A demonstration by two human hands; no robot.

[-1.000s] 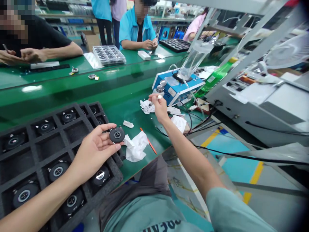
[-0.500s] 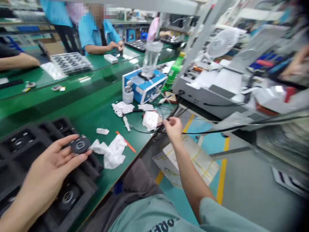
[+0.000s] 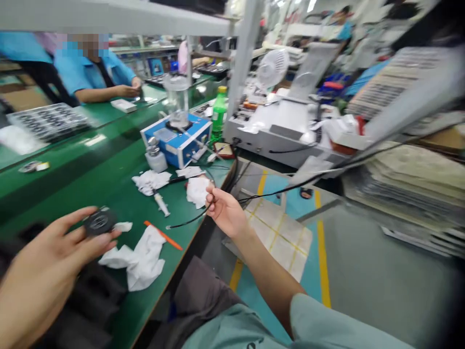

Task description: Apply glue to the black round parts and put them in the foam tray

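A round black part (image 3: 99, 222) is pinched between the thumb and fingers of my left hand (image 3: 60, 252), above the green table near a dark foam tray (image 3: 87, 300). My right hand (image 3: 227, 211) is closed on a thin black cable (image 3: 189, 222) at the table's edge. The cable's free end lies over the table, beside a white syringe (image 3: 161, 203). Crumpled white paper (image 3: 145, 259) and an orange stick (image 3: 163, 235) lie between my hands. Another piece of white paper (image 3: 198, 191) is just left of my right hand.
Behind are a blue box (image 3: 178, 140) with a clear cylinder on top, a dispenser bottle (image 3: 156, 156) and a green bottle (image 3: 218, 114). Cables stretch off to the right past a grey machine (image 3: 276, 140). A person in blue (image 3: 90, 72) works across the table.
The view has turned to the right. My right hand has drawn the cable toward the table, and its loose end now shows there. My left hand still holds the black part.
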